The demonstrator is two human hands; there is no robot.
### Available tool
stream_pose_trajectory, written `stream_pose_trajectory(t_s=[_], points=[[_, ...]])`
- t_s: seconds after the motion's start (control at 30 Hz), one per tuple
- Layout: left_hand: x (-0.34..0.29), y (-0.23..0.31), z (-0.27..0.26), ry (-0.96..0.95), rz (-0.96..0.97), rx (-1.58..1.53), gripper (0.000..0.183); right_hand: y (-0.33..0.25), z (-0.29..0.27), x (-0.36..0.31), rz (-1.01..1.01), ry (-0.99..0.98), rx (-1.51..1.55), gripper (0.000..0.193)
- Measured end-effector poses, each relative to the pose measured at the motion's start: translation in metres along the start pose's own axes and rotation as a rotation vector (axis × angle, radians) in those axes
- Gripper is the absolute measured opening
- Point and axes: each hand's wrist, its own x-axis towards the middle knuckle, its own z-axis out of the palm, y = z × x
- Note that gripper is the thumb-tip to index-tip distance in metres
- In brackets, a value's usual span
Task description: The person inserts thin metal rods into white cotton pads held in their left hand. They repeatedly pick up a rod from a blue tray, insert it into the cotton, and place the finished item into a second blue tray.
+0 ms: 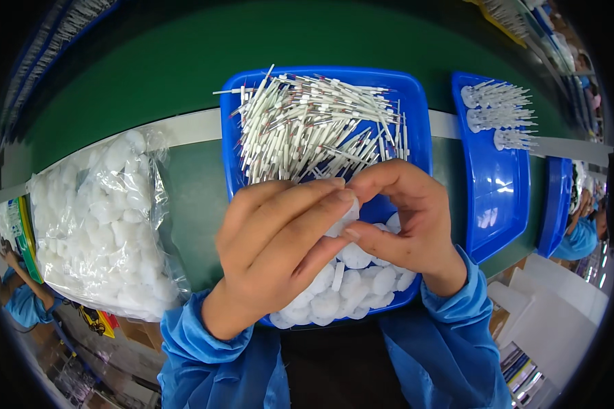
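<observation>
Above the near half of a blue tray, my two hands meet around a small white translucent plastic piece. My left hand is closed, its fingertips pressing on the piece from the left and hiding part of it. From the right, my right hand pinches the same piece between thumb and fingers. Beneath them, rounded white plastic pieces fill the tray's near end. Many slim white rods with thin metal ends lie heaped in its far part.
A clear bag full of similar white pieces lies at the left. On the right, a second blue tray holds rows of white pieces with thin rods sticking out. Other people in blue sleeves work at both sides.
</observation>
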Motion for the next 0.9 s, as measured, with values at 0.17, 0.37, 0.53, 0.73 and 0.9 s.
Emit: stream_pose_trajectory(t_s=[0.17,0.37,0.53,0.73,0.9], points=[[-0.001,-0.003,0.001,0.026,0.008,0.000,0.046,0.002,-0.003,-0.004,0.068,-0.049,0.187,0.044],[-0.007,0.000,-0.001,-0.026,0.003,-0.026,0.050,-0.006,-0.002,-0.005,0.041,-0.034,0.113,0.041],[-0.014,0.006,0.001,-0.053,0.049,-0.063,0.046,-0.021,-0.001,-0.017,0.139,0.019,-0.031,0.026],[-0.021,-0.003,-0.007,-0.102,0.043,-0.378,0.033,-0.018,-0.029,-0.018,-0.173,-0.037,-0.595,0.025],[-0.030,-0.011,-0.015,0.029,-0.295,-0.561,0.034,-0.015,-0.022,0.008,-0.434,-0.187,-1.448,0.017]])
